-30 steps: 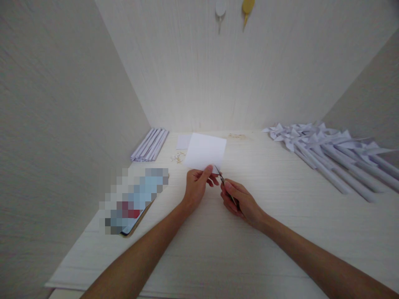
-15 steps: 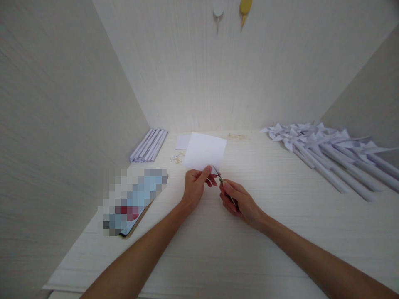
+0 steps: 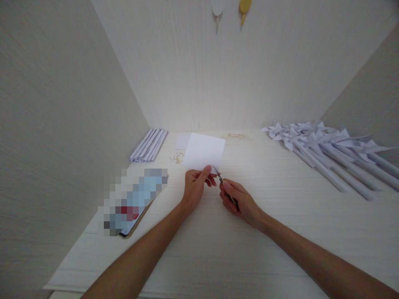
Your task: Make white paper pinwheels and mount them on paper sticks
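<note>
A white sheet of paper point(image 3: 204, 150), roughly square, is pinched at its near edge by my left hand point(image 3: 196, 185), thumb on top and fingers below. My right hand point(image 3: 238, 198) is closed round a small pair of scissors point(image 3: 220, 177), whose blades point up and left. The blades meet the paper's near right corner, close to my left thumb. Most of the scissors' handles are hidden inside my right hand.
Rolled paper tubes point(image 3: 149, 145) lie at the back left. Near them are a small paper stack point(image 3: 181, 142) and several small pins point(image 3: 177, 157). A phone point(image 3: 137, 214), partly blurred, lies at left. Paper pinwheels on sticks point(image 3: 330, 151) are piled at right. Two hooks point(image 3: 245, 7) hang on the back wall.
The far part of the paper has shifted very slightly to the left. Both hands keep nearly the same place and hold.
</note>
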### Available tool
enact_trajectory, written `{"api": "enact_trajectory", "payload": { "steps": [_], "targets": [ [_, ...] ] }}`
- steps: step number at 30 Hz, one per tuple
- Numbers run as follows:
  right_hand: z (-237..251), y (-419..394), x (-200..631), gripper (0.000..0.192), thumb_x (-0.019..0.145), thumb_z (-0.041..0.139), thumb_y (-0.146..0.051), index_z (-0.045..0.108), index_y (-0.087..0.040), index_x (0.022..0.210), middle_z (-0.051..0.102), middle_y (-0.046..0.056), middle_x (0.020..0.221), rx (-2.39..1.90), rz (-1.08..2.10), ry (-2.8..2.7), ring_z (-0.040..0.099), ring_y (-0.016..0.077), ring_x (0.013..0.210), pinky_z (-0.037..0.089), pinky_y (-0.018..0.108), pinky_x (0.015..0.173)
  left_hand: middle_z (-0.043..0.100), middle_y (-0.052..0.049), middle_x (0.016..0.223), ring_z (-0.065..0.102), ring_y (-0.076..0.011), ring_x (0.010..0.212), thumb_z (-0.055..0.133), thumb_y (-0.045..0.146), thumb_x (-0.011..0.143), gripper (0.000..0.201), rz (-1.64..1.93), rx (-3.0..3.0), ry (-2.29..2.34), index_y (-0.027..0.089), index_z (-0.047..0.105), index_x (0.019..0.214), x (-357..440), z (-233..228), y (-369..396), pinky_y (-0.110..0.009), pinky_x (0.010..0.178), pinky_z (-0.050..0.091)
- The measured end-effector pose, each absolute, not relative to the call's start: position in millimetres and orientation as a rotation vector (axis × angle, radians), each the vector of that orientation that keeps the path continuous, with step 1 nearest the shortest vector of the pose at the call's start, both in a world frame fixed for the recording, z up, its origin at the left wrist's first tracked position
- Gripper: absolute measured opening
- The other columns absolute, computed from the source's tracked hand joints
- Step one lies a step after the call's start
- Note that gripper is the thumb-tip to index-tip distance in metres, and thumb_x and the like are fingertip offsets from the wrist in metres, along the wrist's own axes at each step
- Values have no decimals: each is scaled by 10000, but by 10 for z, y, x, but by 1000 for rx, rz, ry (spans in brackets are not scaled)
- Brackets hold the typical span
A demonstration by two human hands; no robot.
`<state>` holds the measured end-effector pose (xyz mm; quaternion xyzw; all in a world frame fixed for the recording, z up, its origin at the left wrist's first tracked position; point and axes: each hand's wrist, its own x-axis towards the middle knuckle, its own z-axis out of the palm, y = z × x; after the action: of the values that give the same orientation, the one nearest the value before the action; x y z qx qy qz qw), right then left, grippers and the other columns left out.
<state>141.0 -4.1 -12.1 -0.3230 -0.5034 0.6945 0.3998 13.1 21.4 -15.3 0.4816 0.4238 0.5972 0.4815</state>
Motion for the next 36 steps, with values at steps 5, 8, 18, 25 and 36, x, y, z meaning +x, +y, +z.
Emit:
{"api": "enact_trajectory", "payload": {
  "steps": [5, 8, 18, 25, 36],
  "targets": [
    [-138, -42, 1414, 319, 785, 432, -440, 385, -183, 602, 316, -106, 323, -803, 1750, -1292, 203, 22, 255, 130, 152, 258, 589, -39, 451, 473, -85, 397, 557, 392, 694, 337, 1455, 1178, 1019, 109, 624, 525, 131, -143, 212, -219, 419, 346],
    [-137, -45, 1421, 319, 787, 429, -442, 384, -183, 606, 317, -106, 328, -807, 1753, -1288, 199, 23, 257, 131, 157, 261, 590, -39, 454, 471, -87, 399, 555, 404, 692, 344, 1450, 1188, 1039, 109, 626, 530, 130, -143, 209, -223, 426, 355],
    [-112, -53, 1416, 311, 772, 444, -449, 379, -188, 617, 309, -111, 327, -802, 1755, -1297, 186, 24, 260, 124, 165, 267, 589, -44, 459, 475, -94, 406, 542, 434, 694, 368, 1431, 1209, 1060, 111, 619, 536, 127, -149, 213, -231, 426, 367],
    [-108, -51, 1421, 308, 772, 440, -453, 383, -187, 627, 307, -111, 330, -819, 1754, -1306, 189, 25, 265, 123, 169, 273, 589, -43, 455, 470, -89, 396, 550, 429, 689, 365, 1442, 1203, 1037, 110, 620, 527, 134, -135, 207, -227, 425, 366],
    [-129, -44, 1422, 311, 776, 438, -450, 384, -186, 620, 304, -111, 333, -811, 1740, -1319, 184, 26, 269, 129, 171, 279, 592, -52, 453, 480, -99, 404, 541, 454, 688, 388, 1416, 1215, 1075, 105, 631, 545, 131, -160, 214, -235, 432, 380]
  ]
}}
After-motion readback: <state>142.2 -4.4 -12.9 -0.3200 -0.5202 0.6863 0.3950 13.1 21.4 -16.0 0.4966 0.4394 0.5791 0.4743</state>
